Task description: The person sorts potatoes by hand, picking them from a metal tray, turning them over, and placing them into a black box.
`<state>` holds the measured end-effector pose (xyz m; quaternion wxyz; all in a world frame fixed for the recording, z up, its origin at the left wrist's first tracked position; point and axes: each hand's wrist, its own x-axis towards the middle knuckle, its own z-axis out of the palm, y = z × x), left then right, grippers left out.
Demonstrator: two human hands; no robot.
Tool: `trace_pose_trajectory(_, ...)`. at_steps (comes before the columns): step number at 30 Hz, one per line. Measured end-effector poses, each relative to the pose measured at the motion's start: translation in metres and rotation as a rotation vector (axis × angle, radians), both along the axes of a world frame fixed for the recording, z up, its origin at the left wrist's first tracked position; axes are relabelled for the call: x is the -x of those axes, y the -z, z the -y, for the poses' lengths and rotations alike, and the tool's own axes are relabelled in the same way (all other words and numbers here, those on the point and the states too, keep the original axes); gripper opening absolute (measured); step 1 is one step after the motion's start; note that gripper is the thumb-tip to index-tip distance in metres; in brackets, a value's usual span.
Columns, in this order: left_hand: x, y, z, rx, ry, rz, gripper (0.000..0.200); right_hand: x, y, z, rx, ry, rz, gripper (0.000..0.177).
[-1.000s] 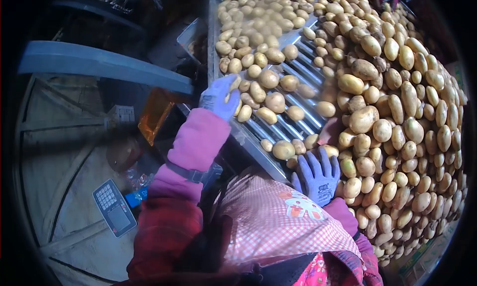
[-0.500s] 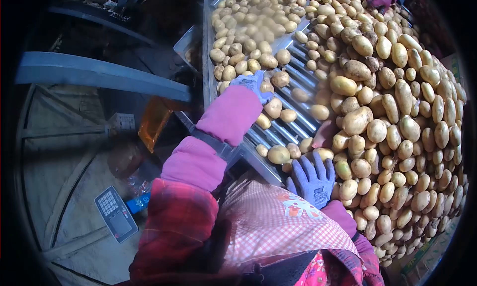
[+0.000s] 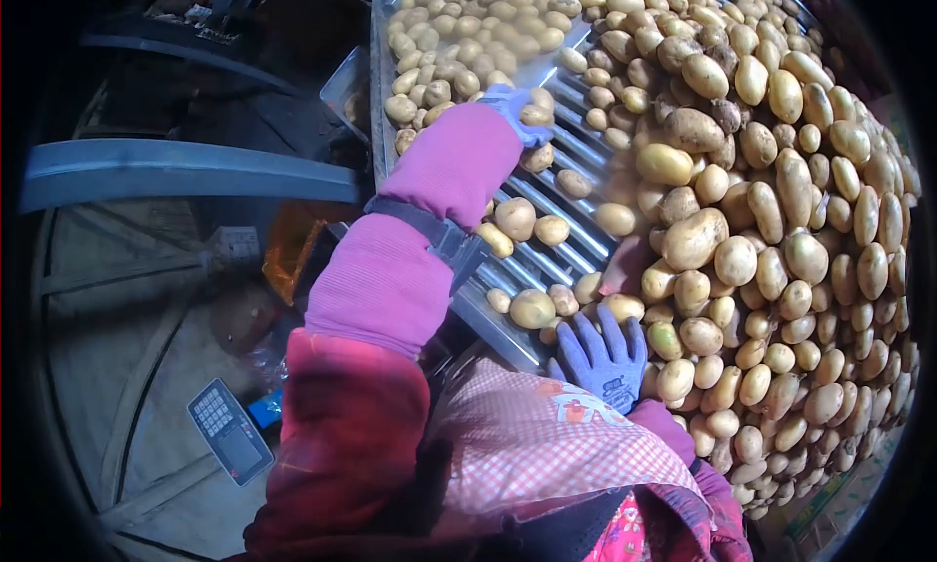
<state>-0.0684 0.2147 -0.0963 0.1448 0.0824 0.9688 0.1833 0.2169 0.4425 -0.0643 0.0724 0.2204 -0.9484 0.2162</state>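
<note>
My left hand (image 3: 509, 111), in a lavender glove, reaches over the upper part of a metal roller rack (image 3: 571, 166). Its thumb and fingers curve round a potato (image 3: 536, 116), and other potatoes touch it on both sides. The palm side is hidden. My right hand (image 3: 603, 365), in a matching glove, lies open with fingers spread at the near end of the rack. Its fingertips are beside several potatoes, among them a round potato (image 3: 532, 309). Between the rollers and the big heap is a reddish flap (image 3: 625, 265).
A large potato heap (image 3: 752, 259) covers the right side. More potatoes (image 3: 468, 25) crowd the rack's far end. The rack's metal side rail (image 3: 383, 83) runs along the left. A blue-grey beam (image 3: 185, 171) and a keypad scale display (image 3: 229, 432) stand further left.
My left hand has moved farther up the rack, away from me, and now curves round a potato. My right hand stays spread in place. The view has shifted slightly; a purple sleeve at top right is gone.
</note>
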Motion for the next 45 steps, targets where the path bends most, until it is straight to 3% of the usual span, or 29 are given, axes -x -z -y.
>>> trace_pose_trajectory(6, -0.016, -0.009, -0.012, -0.399, -0.026, 0.017, 0.062, -0.002, -0.001, -0.003, -0.006, -0.018, 0.02, 0.045)
trace_pose_trajectory(7, -0.018, -0.024, -0.009, -0.417, -0.153, 0.218, 0.055, -0.002, -0.002, -0.004, -0.015, -0.035, 0.044, 0.045)
trace_pose_trajectory(8, -0.025, -0.034, -0.004, -0.416, -0.145, 0.214, 0.055, -0.003, -0.003, -0.005, -0.014, -0.028, 0.039, 0.045)
trace_pose_trajectory(10, -0.043, -0.046, 0.005, -0.993, -0.505, 0.438, 0.05, -0.003, -0.002, -0.004, -0.021, -0.042, 0.058, 0.046)
trace_pose_trajectory(11, -0.05, -0.044, 0.006, -0.992, -0.506, 0.436, 0.05, -0.005, -0.002, -0.005, -0.019, -0.043, 0.058, 0.046)
trace_pose_trajectory(13, -0.064, -0.04, 0.015, -1.558, -0.758, 0.581, 0.05, -0.003, -0.001, -0.006, -0.031, -0.059, 0.031, 0.047)
trace_pose_trajectory(14, -0.075, -0.047, 0.013, -1.741, -0.679, 0.566, 0.053, -0.003, -0.001, -0.004, -0.012, -0.052, 0.019, 0.049)
trace_pose_trajectory(16, -0.098, -0.046, 0.007, -2.112, -0.814, 0.587, 0.058, -0.003, 0.001, -0.001, 0.003, -0.034, -0.016, 0.05)
trace_pose_trajectory(18, -0.112, -0.054, -0.004, -2.185, -0.856, 0.562, 0.062, -0.002, 0.0, 0.0, -0.003, -0.05, -0.041, 0.05)
trace_pose_trajectory(20, -0.117, -0.046, -0.013, -2.634, -0.785, 0.833, 0.065, -0.003, -0.001, 0.0, -0.019, -0.057, -0.053, 0.05)
trace_pose_trajectory(21, -0.121, -0.045, -0.017, -2.482, -0.955, 0.805, 0.066, -0.004, 0.0, -0.001, -0.036, -0.074, -0.052, 0.049)
trace_pose_trajectory(22, -0.123, -0.032, -0.019, -2.503, -0.768, 0.814, 0.065, -0.004, 0.001, -0.002, -0.053, -0.093, -0.055, 0.049)
trace_pose_trajectory(24, -0.139, -0.063, -0.026, -2.266, -0.839, 0.655, 0.063, -0.004, -0.001, -0.001, -0.066, -0.098, -0.064, 0.049)
trace_pose_trajectory(25, -0.141, -0.064, -0.023, -2.28, -0.836, 0.646, 0.063, -0.005, -0.002, 0.001, -0.061, -0.091, -0.066, 0.049)
trace_pose_trajectory(28, -0.141, -0.063, -0.008, -2.148, -1.17, 0.553, 0.058, -0.003, -0.01, 0.004, -0.095, -0.085, -0.065, 0.05)
trace_pose_trajectory(29, -0.141, -0.062, -0.002, -2.064, -1.127, 0.493, 0.055, -0.003, -0.011, 0.003, -0.113, -0.096, -0.043, 0.049)
trace_pose_trajectory(33, -0.126, -0.05, 0.031, -1.513, -0.832, 0.198, 0.055, -0.005, -0.013, 0.005, -0.135, -0.088, -0.023, 0.049)
trace_pose_trajectory(34, -0.119, -0.065, 0.04, -1.139, -0.829, 0.069, 0.051, -0.006, -0.013, 0.006, -0.136, -0.092, -0.022, 0.049)
trace_pose_trajectory(36, -0.077, 0.018, 0.089, -0.71, -0.076, -0.829, 0.043, -0.002, -0.014, 0.006, -0.14, -0.091, -0.03, 0.049)
trace_pose_trajectory(37, -0.083, 0.004, 0.087, -0.712, -0.074, -0.823, 0.043, -0.002, -0.014, 0.005, -0.139, -0.097, -0.028, 0.048)
trace_pose_trajectory(39, -0.101, -0.033, 0.079, -1.459, -0.486, 0.134, 0.03, -0.004, -0.015, 0.006, -0.137, -0.096, -0.005, 0.048)
trace_pose_trajectory(41, -0.138, -0.081, 0.039, -0.796, -0.278, 0.191, 0.032, -0.004, -0.016, 0.006, -0.129, -0.09, 0.006, 0.047)
trace_pose_trajectory(42, -0.145, -0.087, 0.026, -0.701, -0.19, 0.403, 0.037, -0.004, -0.016, 0.005, -0.129, -0.095, 0.008, 0.047)
trace_pose_trajectory(43, -0.14, -0.048, 0.023, -0.543, 0.154, 0.127, 0.05, -0.004, -0.016, 0.005, -0.127, -0.094, 0.01, 0.047)
trace_pose_trajectory(44, -0.141, -0.024, 0.01, -0.3, 0.213, 0.002, 0.052, -0.005, -0.015, 0.005, -0.13, -0.094, 0.01, 0.047)
trace_pose_trajectory(45, -0.143, -0.025, -0.002, -0.275, 0.182, 0.061, 0.053, -0.004, -0.014, 0.005, -0.131, -0.098, 0.004, 0.047)
